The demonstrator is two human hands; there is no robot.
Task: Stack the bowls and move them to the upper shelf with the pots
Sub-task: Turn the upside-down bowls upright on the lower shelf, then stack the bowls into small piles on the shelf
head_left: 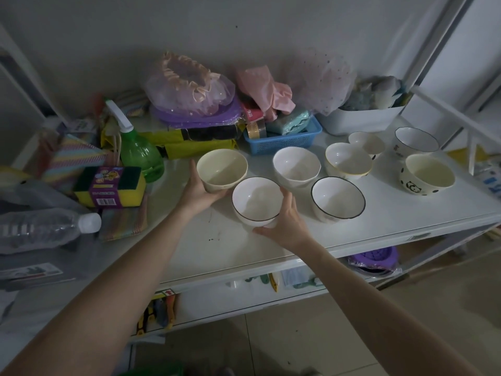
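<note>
Head view. Eight bowls stand on a white shelf (366, 229). The left hand (199, 192) cups the cream bowl (221, 169) from its near-left side, fingers wrapped on its wall. The right hand (284, 221) grasps the dark-rimmed bowl (256, 200), thumb under its near edge, fingers on its right wall. To the right sit a plain white bowl (296, 166), a second dark-rimmed bowl (337, 198), a yellow-rimmed bowl (348, 161) and a panda-print bowl (427, 175). A green spray bottle (139, 154) and a blue basket (284, 141) stand behind.
</note>
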